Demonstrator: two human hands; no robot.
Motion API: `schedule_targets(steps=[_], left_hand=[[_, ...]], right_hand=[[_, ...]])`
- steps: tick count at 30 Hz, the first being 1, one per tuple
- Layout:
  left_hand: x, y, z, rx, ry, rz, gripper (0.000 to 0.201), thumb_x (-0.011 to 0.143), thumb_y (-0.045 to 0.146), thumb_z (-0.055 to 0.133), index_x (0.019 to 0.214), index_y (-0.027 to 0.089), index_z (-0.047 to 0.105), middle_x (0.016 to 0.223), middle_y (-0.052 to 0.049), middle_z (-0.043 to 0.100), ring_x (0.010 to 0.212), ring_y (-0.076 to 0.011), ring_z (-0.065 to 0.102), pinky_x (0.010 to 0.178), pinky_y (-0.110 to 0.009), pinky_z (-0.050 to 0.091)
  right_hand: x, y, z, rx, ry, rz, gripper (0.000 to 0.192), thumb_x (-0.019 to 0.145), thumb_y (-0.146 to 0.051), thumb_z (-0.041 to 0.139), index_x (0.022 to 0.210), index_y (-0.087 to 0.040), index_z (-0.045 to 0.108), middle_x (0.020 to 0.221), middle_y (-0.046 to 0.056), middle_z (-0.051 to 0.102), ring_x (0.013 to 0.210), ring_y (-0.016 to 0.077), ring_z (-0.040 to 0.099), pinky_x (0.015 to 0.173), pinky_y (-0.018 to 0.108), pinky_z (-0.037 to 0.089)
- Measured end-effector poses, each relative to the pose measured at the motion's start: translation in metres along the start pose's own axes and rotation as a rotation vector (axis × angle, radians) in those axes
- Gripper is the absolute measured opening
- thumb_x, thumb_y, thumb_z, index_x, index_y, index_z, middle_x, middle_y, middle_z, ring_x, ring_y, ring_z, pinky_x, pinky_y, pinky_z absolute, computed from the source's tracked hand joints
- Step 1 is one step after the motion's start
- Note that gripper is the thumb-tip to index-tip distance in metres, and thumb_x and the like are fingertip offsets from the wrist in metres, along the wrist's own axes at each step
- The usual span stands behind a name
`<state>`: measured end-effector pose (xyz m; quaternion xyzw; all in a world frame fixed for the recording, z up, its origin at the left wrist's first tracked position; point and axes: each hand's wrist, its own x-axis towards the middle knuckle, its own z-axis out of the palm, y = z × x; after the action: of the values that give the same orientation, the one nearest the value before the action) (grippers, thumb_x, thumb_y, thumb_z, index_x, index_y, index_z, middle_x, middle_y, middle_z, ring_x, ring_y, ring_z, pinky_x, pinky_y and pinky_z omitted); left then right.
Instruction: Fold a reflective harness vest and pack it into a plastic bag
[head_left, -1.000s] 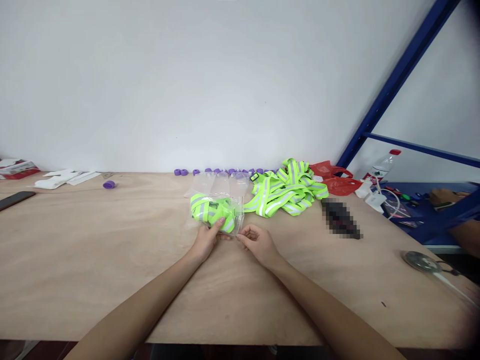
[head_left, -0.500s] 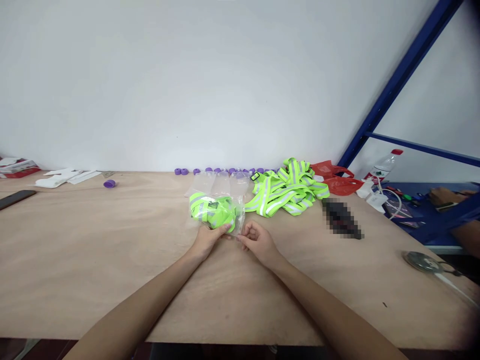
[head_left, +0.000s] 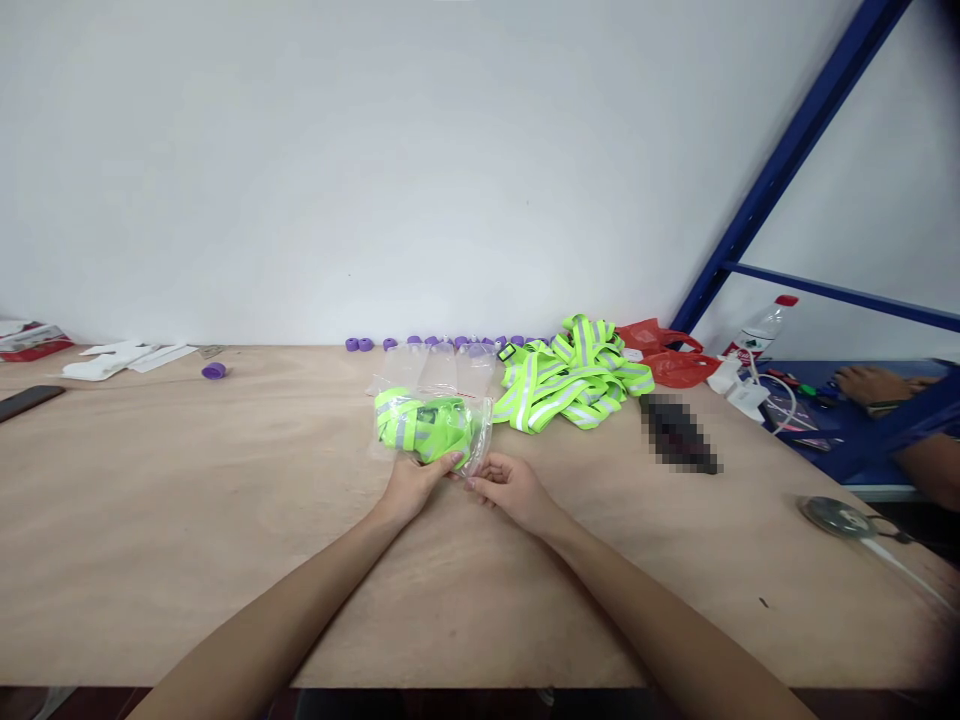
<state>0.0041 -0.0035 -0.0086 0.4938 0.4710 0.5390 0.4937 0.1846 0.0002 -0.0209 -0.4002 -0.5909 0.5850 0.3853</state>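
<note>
A clear plastic bag (head_left: 484, 432) with a folded neon-yellow reflective strap (head_left: 431, 428) inside it lies at the middle of the wooden table. My left hand (head_left: 414, 487) is closed on the bag's near side, its thumb on top over the strap. My right hand (head_left: 511, 488) pinches the bag's right near corner between thumb and fingers. Just behind are several flat clear bags (head_left: 436, 368). To the right, a loose heap of the same reflective straps (head_left: 574, 380) lies tangled, with a black buckle showing at its left.
Several purple rolls (head_left: 365, 344) line the wall; another purple roll (head_left: 214, 370) lies left. White papers (head_left: 124, 358) and a dark phone (head_left: 28, 401) are far left. A red plastic bag (head_left: 667, 355), a bottle (head_left: 766, 325) and another person's hand (head_left: 870, 385) are at right, near a blue frame (head_left: 795, 150).
My right hand has shifted slightly left along the bag's near corner. The bag has tilted a little, and its right edge shows more plainly. My left hand keeps its hold.
</note>
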Motion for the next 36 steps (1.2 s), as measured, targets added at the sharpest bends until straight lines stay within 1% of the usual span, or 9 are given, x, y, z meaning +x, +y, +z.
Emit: schedule_targets(steps=[4,9,14,17,21,24,27,32,36], left_hand=[[-0.0007,0.0018,0.0004,0.023,-0.02,0.018,0.038,0.063,0.05,0.086,0.07,0.015,0.072,0.071,-0.007,0.074,0.066,-0.0224,0.068,0.066,-0.034,0.057],[-0.0007,0.0024,0.0005,0.042,-0.032,0.035,0.036,0.063,0.049,0.086,0.064,0.018,0.069,0.066,-0.006,0.072,0.065,-0.0226,0.067,0.065,-0.033,0.056],[0.0003,-0.0003,-0.0009,0.052,-0.033,0.035,0.036,0.064,0.05,0.085,0.065,0.017,0.07,0.07,-0.007,0.073,0.068,-0.0235,0.068,0.067,-0.034,0.056],[0.0001,-0.0021,-0.0012,0.057,-0.044,0.042,0.035,0.065,0.048,0.085,0.067,0.017,0.07,0.071,-0.007,0.073,0.069,-0.0231,0.068,0.067,-0.034,0.056],[-0.0005,-0.0028,-0.0013,0.064,-0.059,0.051,0.033,0.066,0.046,0.085,0.07,0.017,0.071,0.073,-0.007,0.074,0.07,-0.0229,0.068,0.068,-0.033,0.056],[-0.0002,-0.0026,-0.0023,0.07,-0.056,0.055,0.032,0.067,0.045,0.084,0.07,0.017,0.071,0.074,-0.007,0.074,0.071,-0.0232,0.068,0.069,-0.033,0.056],[0.0007,-0.0026,-0.0033,0.078,-0.051,0.058,0.032,0.068,0.045,0.084,0.068,0.017,0.07,0.073,-0.007,0.074,0.071,-0.0234,0.068,0.07,-0.034,0.056],[0.0009,-0.0019,-0.0021,0.075,-0.045,0.066,0.032,0.066,0.045,0.085,0.073,0.017,0.071,0.078,-0.007,0.075,0.076,-0.0244,0.069,0.074,-0.035,0.056],[0.0004,-0.0013,-0.0019,0.078,-0.053,0.066,0.032,0.065,0.045,0.085,0.07,0.017,0.07,0.075,-0.006,0.074,0.073,-0.0239,0.068,0.071,-0.034,0.056]], right_hand=[[-0.0021,-0.0021,0.0001,-0.013,0.016,-0.015,0.033,0.07,-0.048,0.079,0.076,-0.019,0.066,0.071,0.001,0.068,0.06,0.0125,0.057,0.056,0.026,0.047],[-0.003,-0.0012,-0.0017,-0.009,0.014,-0.025,0.034,0.071,-0.05,0.079,0.074,-0.018,0.066,0.068,0.001,0.068,0.058,0.0129,0.058,0.057,0.027,0.048],[0.0002,0.0009,-0.0027,0.039,0.035,-0.018,0.04,0.07,-0.053,0.079,0.082,-0.019,0.063,0.068,-0.002,0.065,0.055,0.0114,0.056,0.051,0.024,0.044],[0.0013,0.001,-0.004,0.042,0.043,-0.03,0.043,0.07,-0.057,0.078,0.078,-0.019,0.061,0.064,-0.003,0.063,0.053,0.0106,0.054,0.052,0.024,0.045],[0.0007,-0.0012,-0.0048,0.029,0.042,-0.045,0.044,0.069,-0.058,0.078,0.077,-0.019,0.061,0.066,-0.002,0.064,0.054,0.0104,0.054,0.054,0.026,0.046],[0.0004,-0.0021,-0.0046,0.03,0.048,-0.035,0.043,0.069,-0.058,0.079,0.077,-0.019,0.062,0.064,-0.003,0.063,0.054,0.0105,0.054,0.053,0.025,0.046],[0.0003,-0.0013,-0.0045,0.022,0.035,-0.02,0.039,0.069,-0.053,0.08,0.079,-0.019,0.064,0.065,-0.002,0.063,0.056,0.011,0.055,0.053,0.025,0.045],[-0.0001,0.0017,-0.005,-0.024,0.013,-0.038,0.036,0.072,-0.05,0.078,0.086,-0.017,0.07,0.077,0.002,0.07,0.062,0.0122,0.057,0.057,0.026,0.047],[0.0008,0.0037,-0.0056,-0.011,0.01,-0.031,0.037,0.071,-0.052,0.078,0.082,-0.017,0.069,0.069,0.0,0.065,0.06,0.0126,0.056,0.058,0.026,0.047]])
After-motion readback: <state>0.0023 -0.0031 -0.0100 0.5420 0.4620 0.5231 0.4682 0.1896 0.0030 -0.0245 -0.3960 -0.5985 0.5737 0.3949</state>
